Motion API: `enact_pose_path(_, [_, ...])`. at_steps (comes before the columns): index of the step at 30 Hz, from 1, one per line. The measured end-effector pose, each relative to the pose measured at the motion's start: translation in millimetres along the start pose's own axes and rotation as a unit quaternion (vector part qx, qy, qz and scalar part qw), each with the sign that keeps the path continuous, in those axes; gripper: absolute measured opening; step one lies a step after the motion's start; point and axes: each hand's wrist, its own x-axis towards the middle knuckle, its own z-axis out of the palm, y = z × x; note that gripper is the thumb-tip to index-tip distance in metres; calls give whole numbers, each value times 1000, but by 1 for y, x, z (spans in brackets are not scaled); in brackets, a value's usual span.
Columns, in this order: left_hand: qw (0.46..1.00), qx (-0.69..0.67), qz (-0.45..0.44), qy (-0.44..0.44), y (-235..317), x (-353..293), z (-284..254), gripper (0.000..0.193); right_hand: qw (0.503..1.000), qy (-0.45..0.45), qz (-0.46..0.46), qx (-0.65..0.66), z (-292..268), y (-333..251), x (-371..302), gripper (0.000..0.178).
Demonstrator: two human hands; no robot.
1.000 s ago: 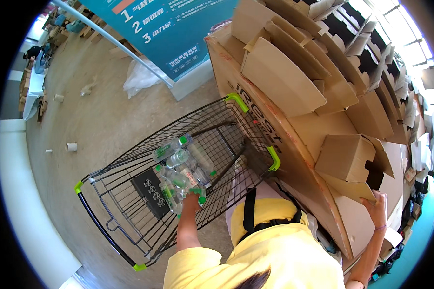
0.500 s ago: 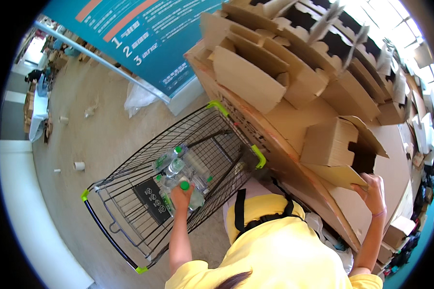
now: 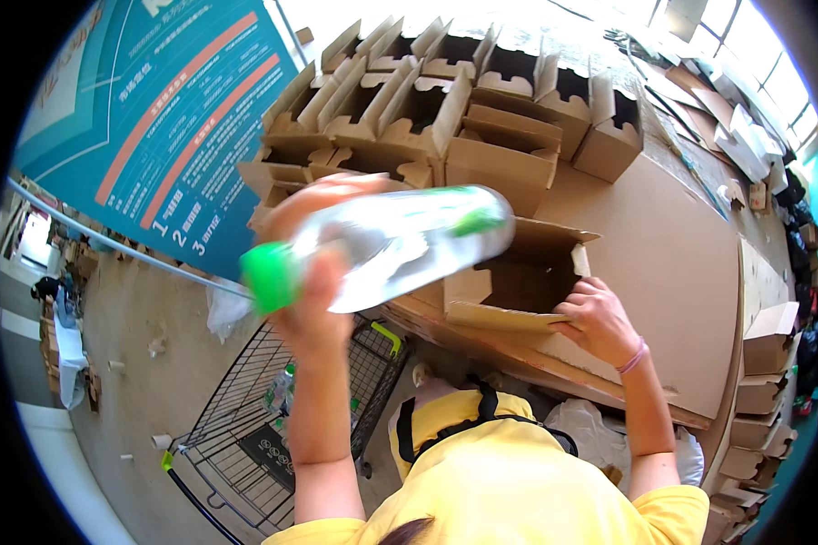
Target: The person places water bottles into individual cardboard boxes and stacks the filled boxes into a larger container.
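Note:
My left hand (image 3: 311, 263) is raised and wrapped round a clear plastic bottle (image 3: 409, 238) with a green cap, tilted nearly sideways. Motion blurs both hand and bottle. Beyond the bottle's base, an open cardboard box (image 3: 527, 282) rests on the large cardboard surface (image 3: 668, 272). On the near edge of this box, my right hand (image 3: 601, 318) pinches a flap between thumb and fingers. Below my left forearm, the shopping cart (image 3: 236, 400) holds several more bottles (image 3: 280, 389), partly hidden by the arm.
Several open cardboard boxes (image 3: 509, 136) stand in rows across the far side of the surface. A teal printed board (image 3: 168, 118) rises at the far left. More boxes (image 3: 765, 350) line the right side. A clear plastic bag (image 3: 229, 309) lies on the floor behind the cart.
My left hand has lifted the bottle out of the cart, up and over toward the box. My right hand still grips the box, which now faces me more openly. The view has swung right.

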Motion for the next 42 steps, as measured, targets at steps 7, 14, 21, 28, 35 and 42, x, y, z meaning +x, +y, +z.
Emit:
enact_pose_path(7, [905, 104, -78, -405, -37, -9, 140, 26, 997, 70, -22, 7, 20, -1, -9, 22])
enact_pose_path(14, [583, 375, -203, -692, -157, -63, 179, 29, 998, 48, -40, -26, 28, -15, -6, 12])
enact_pose_path(21, [596, 409, -183, -667, -273, -139, 178, 28, 998, 58, -32, -20, 28, -17, -2, 12])
enact_pose_path(28, [554, 404, -173, -707, -262, -120, 198, 27, 998, 43, -30, -26, 22, -10, 5, 21])
enact_pose_path(35, [626, 346, -118, -688, -128, -25, 148, 17, 998, 61, -10, 33, 18, -8, 16, 24])
enact_pose_path(42, [949, 258, -179, -27, -46, -85, -59, 19, 995, 51, 55, 67, 13, -11, 22, 17])
